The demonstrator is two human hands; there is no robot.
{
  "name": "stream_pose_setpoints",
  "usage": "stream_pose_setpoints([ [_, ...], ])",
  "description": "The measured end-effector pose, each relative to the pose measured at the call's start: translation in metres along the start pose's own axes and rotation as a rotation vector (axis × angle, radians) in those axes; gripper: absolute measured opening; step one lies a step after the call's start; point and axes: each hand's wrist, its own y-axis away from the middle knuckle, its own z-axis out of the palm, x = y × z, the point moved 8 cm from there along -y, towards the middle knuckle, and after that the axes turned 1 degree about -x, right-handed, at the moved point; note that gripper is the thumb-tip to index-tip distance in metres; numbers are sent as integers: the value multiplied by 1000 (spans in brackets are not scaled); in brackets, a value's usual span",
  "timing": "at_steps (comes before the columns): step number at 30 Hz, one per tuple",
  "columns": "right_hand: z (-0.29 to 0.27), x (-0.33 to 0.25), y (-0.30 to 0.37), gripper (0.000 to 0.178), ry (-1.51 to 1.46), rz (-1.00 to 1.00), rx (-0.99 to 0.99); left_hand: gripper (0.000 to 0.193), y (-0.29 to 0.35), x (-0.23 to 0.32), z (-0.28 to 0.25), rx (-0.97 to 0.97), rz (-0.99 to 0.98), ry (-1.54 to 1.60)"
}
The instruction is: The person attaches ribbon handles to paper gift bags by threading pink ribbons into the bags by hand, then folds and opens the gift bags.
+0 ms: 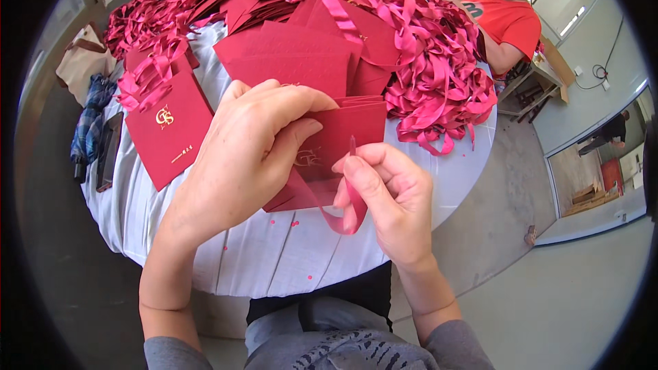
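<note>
My left hand (240,144) is closed on the upper left part of a red paper gift bag (367,118), thumb and fingers pinching near its top edge. Gold print shows on the bag's front. A pinkish-red ribbon (334,222) loops down in front of the bag. Its pointed end stands up between the thumb and fingers of my right hand (387,195), which pinches it close to the bag's right side. Where the ribbon's other end goes is partly hidden behind my left hand.
Red bags with ribbons, one a flat bag (168,127), lie left. Flat red bags (288,51) pile up behind my hands. A heap of ribbons (439,82) covers the white table's (445,185) right side. A person in a red shirt (504,24) sits far right. A folded umbrella (92,120) is left.
</note>
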Motion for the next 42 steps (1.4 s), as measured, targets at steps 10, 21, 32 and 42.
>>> stream_pose_setpoints([
  [10, 4, -3, -9, 17, 162, -25, 102, 14, 2, -1, -4, -39, -27, 67],
  [21, -6, -11, -5, 18, 207, 39, 114, 24, 8, 25, -1, 50, 77, -99],
  [32, -7, -15, -12, 14, 223, 48, 90, 26, 7, 34, 4, 96, 196, -141],
  [42, -2, -52, -1, 18, 869, -553, 232, 32, 12, 33, 4, 143, 199, -183],
])
